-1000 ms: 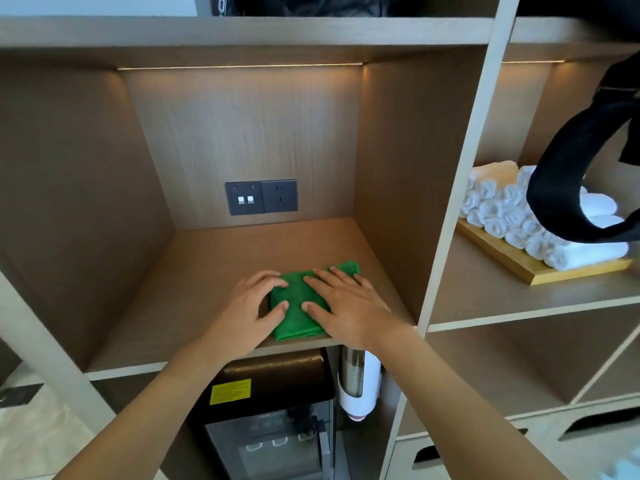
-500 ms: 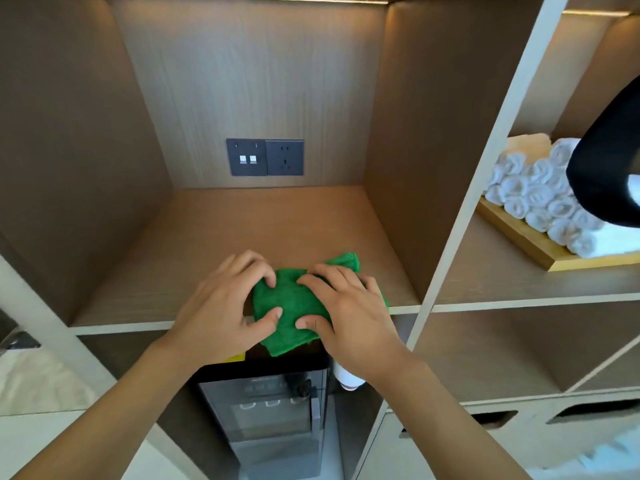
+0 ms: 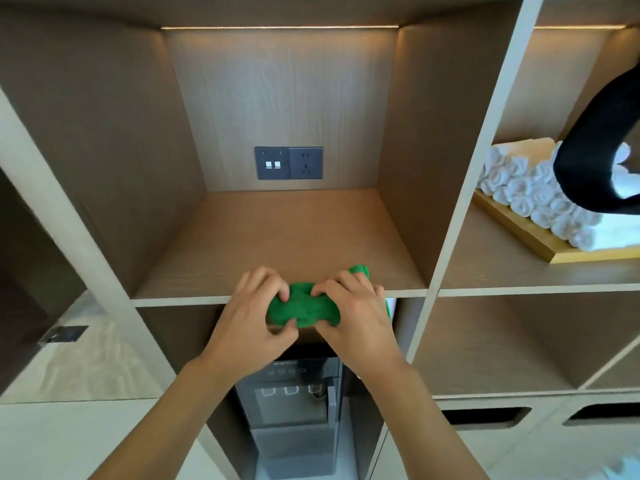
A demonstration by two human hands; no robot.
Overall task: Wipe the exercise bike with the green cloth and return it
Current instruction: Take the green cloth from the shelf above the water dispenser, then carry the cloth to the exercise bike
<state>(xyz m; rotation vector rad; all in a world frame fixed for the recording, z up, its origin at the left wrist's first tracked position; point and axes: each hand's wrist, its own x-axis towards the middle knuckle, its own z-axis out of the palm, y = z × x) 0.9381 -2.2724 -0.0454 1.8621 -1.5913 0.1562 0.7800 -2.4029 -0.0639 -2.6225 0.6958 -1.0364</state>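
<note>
towels sit right; dispenser, seemingly, below cloth.

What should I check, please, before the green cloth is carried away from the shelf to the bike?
1. Left hand grips the green cloth: ok.
2. Right hand grips it too: ok.
3. Cloth clear of the shelf: cannot tell; it sits bunched at the front edge.
4. Cloth gathered, no trailing corner: not ok; a tip pokes out behind the right hand.
5. Exercise bike in sight: not ok; out of view.
</note>
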